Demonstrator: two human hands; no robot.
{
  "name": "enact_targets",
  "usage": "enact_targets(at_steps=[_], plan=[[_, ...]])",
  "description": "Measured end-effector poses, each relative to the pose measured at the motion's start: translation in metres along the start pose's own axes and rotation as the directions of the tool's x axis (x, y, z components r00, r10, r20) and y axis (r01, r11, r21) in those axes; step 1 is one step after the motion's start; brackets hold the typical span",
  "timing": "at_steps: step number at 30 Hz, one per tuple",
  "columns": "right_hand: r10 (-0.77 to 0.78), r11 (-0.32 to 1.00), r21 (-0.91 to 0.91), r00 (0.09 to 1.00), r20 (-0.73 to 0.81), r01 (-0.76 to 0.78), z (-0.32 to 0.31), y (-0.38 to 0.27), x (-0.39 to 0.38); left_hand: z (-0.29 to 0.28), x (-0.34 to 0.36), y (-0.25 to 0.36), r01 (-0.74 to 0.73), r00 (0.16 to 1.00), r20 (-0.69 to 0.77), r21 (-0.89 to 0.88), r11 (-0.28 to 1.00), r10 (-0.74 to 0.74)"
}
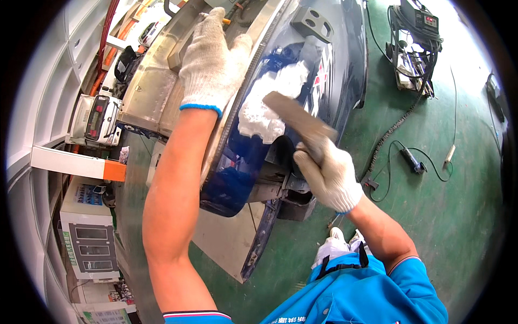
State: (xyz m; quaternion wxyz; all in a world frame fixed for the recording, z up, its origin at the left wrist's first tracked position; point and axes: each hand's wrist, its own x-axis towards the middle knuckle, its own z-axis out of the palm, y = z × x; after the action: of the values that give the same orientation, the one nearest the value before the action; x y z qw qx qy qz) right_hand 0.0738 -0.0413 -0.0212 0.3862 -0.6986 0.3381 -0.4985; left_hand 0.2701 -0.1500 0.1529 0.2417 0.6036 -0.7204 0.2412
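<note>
My left hand [214, 65], in a white knit glove with a blue cuff, lies over the metal-edged rim [263, 46] of a blue vehicle body. Its fingers stretch forward, and a cigarette [225, 21] with an orange end seems pinched near their tips. My right hand [335, 181], gloved alike, grips a long flat grey-brown bar-like tool [297, 116], slightly blurred. The tool's far end overlaps a rough-edged white patch [272, 97] on the glossy blue panel [236, 186]. Whether the tool touches the panel I cannot tell.
A grey plate with round holes [313, 24] sits on the body beyond the patch. At the right are a wheeled cart [413, 65] with cables, a coiled hose [389, 135] and a corded power tool [413, 161] on the green floor [431, 216]. An orange-ended white beam [75, 163] is at left.
</note>
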Motion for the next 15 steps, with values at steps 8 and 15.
enact_targets(at_steps=[8, 15], plan=[[0.047, 0.997, 0.054, 0.999, 0.022, -0.048, -0.003, -0.005, 0.0, -0.001, 0.002, -0.004, -0.015, 1.0, 0.026, 0.049, 0.999, 0.014], [0.048, 0.99, 0.132, 0.998, -0.036, -0.043, -0.001, 0.001, -0.004, -0.001, 0.003, 0.002, 0.066, 0.992, 0.109, 0.02, 0.998, -0.068]])
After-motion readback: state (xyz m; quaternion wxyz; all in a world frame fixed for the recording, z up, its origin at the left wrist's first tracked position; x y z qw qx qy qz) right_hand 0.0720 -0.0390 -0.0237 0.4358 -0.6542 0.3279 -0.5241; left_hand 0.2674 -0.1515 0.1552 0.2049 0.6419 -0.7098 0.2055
